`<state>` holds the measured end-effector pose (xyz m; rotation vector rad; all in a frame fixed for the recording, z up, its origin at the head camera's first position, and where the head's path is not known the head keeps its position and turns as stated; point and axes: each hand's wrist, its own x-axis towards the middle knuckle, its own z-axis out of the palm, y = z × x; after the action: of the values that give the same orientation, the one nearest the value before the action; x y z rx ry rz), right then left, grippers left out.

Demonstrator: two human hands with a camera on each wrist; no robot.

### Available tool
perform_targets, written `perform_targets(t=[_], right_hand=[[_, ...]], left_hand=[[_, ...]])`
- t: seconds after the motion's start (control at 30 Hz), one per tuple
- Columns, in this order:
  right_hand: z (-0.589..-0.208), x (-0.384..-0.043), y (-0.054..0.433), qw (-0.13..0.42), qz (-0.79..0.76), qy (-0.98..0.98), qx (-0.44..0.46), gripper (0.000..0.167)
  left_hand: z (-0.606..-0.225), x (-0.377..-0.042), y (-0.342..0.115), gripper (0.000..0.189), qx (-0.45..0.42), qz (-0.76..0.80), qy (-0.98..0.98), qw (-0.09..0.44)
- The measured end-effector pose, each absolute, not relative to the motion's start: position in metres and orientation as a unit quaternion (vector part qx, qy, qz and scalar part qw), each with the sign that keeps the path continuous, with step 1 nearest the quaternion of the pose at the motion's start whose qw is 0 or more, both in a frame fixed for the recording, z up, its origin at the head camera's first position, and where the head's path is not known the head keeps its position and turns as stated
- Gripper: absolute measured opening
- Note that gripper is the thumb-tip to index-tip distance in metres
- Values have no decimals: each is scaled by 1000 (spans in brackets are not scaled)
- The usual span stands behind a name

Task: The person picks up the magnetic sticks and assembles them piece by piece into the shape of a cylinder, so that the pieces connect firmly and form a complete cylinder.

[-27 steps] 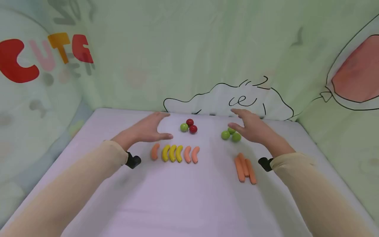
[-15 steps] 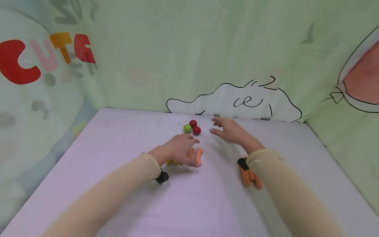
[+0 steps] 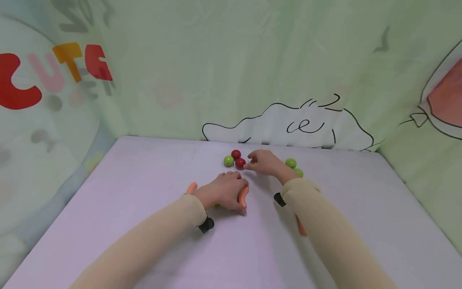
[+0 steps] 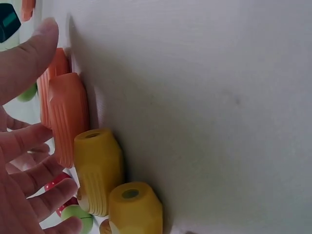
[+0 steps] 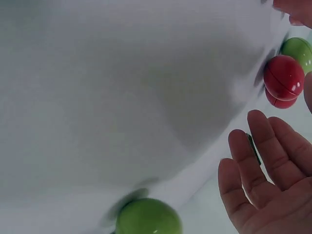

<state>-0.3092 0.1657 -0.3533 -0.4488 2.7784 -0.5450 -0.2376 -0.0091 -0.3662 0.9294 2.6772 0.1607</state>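
My left hand (image 3: 227,192) lies over the row of curved toy pieces, covering most of it. Its thumb and fingers spread around a salmon-coloured ridged piece (image 3: 243,196) at the row's right end. In the left wrist view, the fingers run alongside two salmon pieces (image 4: 68,107), the thumb stands apart from them, and yellow banana-shaped pieces (image 4: 100,165) stand beside. Reaching in from the right, my right hand (image 3: 266,162) has its thumb tip right at the front glossy red ball (image 3: 240,163). The right wrist view shows its fingers extended, with nothing between them.
Another red ball (image 3: 236,154) and a green ball (image 3: 229,161) cluster with the front red one. Green balls (image 3: 290,162) sit beyond my right wrist. Orange sticks (image 3: 300,226) are mostly hidden under the right forearm. One salmon piece (image 3: 192,188) shows left of my left hand.
My left hand has come right and down, from beyond the row's left end to over its right part. My right hand has moved left, from the green balls to the red ones.
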Motion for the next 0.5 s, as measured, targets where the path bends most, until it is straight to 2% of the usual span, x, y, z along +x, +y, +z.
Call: perform_targets(t=[0.5], right_hand=[[-355, -322, 144, 162, -153, 966, -134, 47]], left_hand=[[-366, -240, -7, 66, 326, 68, 930, 155]])
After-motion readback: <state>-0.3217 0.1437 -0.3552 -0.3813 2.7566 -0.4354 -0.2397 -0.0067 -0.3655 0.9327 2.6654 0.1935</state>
